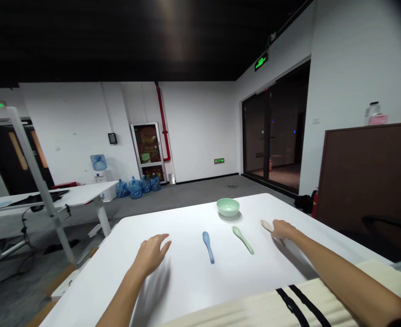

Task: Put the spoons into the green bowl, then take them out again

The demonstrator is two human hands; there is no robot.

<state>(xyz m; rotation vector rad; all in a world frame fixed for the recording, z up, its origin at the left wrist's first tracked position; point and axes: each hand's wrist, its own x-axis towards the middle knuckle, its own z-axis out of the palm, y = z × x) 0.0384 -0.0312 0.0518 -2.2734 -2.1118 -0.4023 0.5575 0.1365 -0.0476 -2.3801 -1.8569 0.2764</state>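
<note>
My right hand (pixel 282 230) rests on the white table (pixel 187 281) with its fingers closed around the handle of a beige spoon (pixel 266 225), whose bowl sticks out to the left. A green spoon (pixel 243 240) lies just left of it, and a blue spoon (pixel 208 246) lies further left. Behind them stands a pale green bowl (pixel 228 207). My left hand (pixel 151 255) lies flat on the table, fingers stretched out, holding nothing, a little left of the blue spoon.
A cream cloth with black stripes (pixel 289 304) lies at the table's near edge. A brown cabinet (pixel 370 177) stands to the right, with a dark chair (pixel 384 227) before it. Another white desk (pixel 67 195) and water bottles (pixel 135 187) are at the back left.
</note>
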